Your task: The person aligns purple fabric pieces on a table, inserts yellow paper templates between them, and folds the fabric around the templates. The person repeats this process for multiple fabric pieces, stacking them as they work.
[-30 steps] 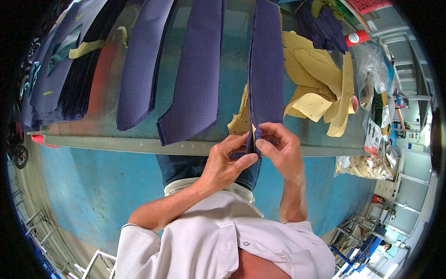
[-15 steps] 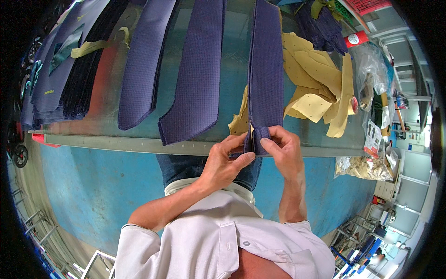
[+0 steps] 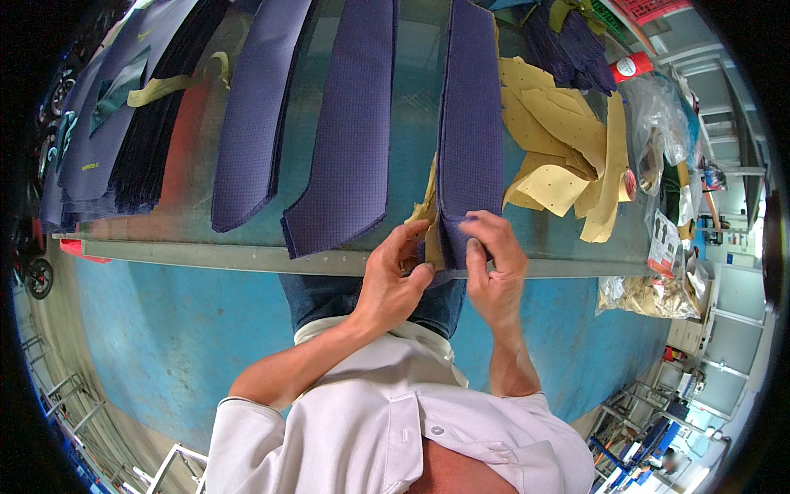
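A long purple fabric strip [image 3: 471, 123] with a fine textured pattern runs down the table to its near edge, where both hands work at its near end. A tan sheet [image 3: 431, 210] with small dark dots shows along its left side and between the layers. My left hand [image 3: 391, 276] is closed on the left layer of the strip's end, thumb below and fingers above. Closed on the right part, my right hand [image 3: 498, 263] pinches a folded-over flap with thumb and forefinger. Fingers partly hide the end itself.
Two more purple strips [image 3: 350, 132] [image 3: 259, 115] lie to the left. A thick stack of purple pieces [image 3: 99, 165] stands at far left. Crumpled tan sheets [image 3: 559, 156], a purple bundle [image 3: 564, 49], a red roll [image 3: 632, 66] and plastic bags [image 3: 658, 123] are at right. The metal table edge [image 3: 247, 257] runs before me.
The layers at the strip's near end have been spread apart, so more tan sheet shows. My right hand has moved slightly left and bent its fingers; my left hand has shifted slightly left.
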A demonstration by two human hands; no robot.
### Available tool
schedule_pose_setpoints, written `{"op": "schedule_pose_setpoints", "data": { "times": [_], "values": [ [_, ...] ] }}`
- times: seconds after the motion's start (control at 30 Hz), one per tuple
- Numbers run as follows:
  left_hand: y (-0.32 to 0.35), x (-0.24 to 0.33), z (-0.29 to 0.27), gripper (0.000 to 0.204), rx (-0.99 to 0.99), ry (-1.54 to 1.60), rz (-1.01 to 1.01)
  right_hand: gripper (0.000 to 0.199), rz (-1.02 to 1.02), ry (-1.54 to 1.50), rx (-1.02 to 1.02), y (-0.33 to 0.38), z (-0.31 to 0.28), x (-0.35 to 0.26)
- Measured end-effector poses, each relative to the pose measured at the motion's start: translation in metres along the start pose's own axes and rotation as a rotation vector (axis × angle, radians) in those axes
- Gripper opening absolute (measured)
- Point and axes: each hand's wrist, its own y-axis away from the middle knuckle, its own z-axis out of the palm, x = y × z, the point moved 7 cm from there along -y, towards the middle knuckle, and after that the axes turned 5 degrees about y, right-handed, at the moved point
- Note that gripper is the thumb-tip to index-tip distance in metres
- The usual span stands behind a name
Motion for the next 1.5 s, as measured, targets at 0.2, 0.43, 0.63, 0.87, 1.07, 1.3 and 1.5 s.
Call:
{"op": "schedule_pose_setpoints", "data": {
  "times": [0.2,0.43,0.63,0.87,1.07,1.3,1.5],
  "values": [
    [-0.013,-0.003,-0.006,0.038,0.012,-0.167,0.077,0.035,-0.041,0.033,-0.195,0.007,0.01,-0.015],
    [-0.024,0.0,-0.007,0.026,-0.035,-0.275,-0.006,0.048,0.147,-0.065,-0.101,0.015,0.012,-0.001],
    [-0.022,0.033,0.0,0.026,-0.028,-0.857,0.258,0.046,0.343,-0.089,0.166,0.025,-0.008,0.02],
    [-0.023,0.054,0.002,0.025,0.078,-0.81,0.465,0.036,0.22,0.03,0.397,0.018,-0.028,0.004],
    [-0.054,0.018,0.027,0.022,-0.072,0.248,-0.648,0.039,-0.042,0.112,0.269,0.015,-0.011,-0.018],
    [-0.077,0.001,0.02,0.026,-0.239,0.344,-0.524,0.064,0.427,-0.144,0.523,0.048,-0.038,0.028],
    [-0.074,0.009,0.022,0.029,-0.317,0.244,-0.497,0.072,0.872,-1.324,-0.031,0.039,0.018,0.034]
  ]
}}
